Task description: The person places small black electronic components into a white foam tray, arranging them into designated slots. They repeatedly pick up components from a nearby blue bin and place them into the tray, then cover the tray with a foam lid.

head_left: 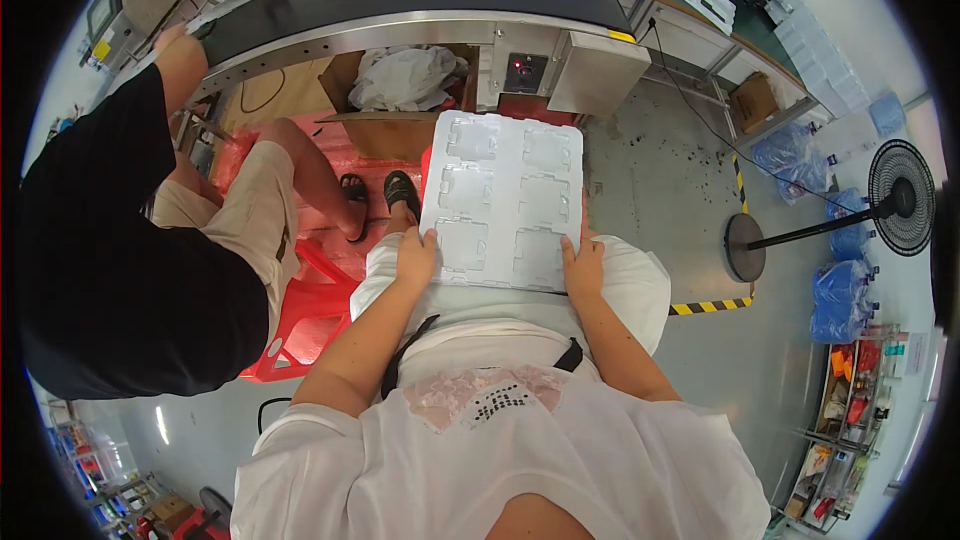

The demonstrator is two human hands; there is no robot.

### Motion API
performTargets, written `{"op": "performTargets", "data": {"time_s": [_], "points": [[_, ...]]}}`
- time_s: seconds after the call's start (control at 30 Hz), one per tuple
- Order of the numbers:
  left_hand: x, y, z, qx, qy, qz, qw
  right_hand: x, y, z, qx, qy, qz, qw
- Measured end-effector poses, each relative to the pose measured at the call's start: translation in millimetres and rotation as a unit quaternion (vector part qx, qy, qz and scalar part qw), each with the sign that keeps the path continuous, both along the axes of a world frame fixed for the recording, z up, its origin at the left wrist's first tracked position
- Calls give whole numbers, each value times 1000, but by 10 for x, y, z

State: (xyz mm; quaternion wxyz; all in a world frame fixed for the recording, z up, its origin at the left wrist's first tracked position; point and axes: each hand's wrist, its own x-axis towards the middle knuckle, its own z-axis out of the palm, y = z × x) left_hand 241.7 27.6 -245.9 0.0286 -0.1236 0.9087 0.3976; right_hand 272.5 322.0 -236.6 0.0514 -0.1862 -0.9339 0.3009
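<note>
A white moulded plastic tray (508, 202) with several recessed pockets in two columns rests on my lap. My left hand (416, 257) grips its near left edge, thumb along the rim. At its near right edge my right hand (583, 266) holds on too, thumb on the upper face and fingers beside or below it. The pockets look bare. Beyond the tray's far edge stands the steel frame of a conveyor with a black belt (420, 2).
A co-worker (130, 260) in a black top sits close on my left on a red plastic chair (310, 305). An open cardboard box (385, 135) with clear plastic bags sits under the conveyor. On the right are a standing fan (745, 247), large blue water bottles (840, 290) and a trailing cable.
</note>
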Motion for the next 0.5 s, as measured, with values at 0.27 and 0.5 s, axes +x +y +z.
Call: {"op": "performTargets", "data": {"time_s": [0.27, 0.5], "points": [[110, -50, 36, 60, 0, 18, 998, -3, -25, 204, 34, -153, -17, 987], [182, -142, 43, 16, -78, -31, 996, -2, 68, 164, -30, -194, -40, 980]]}}
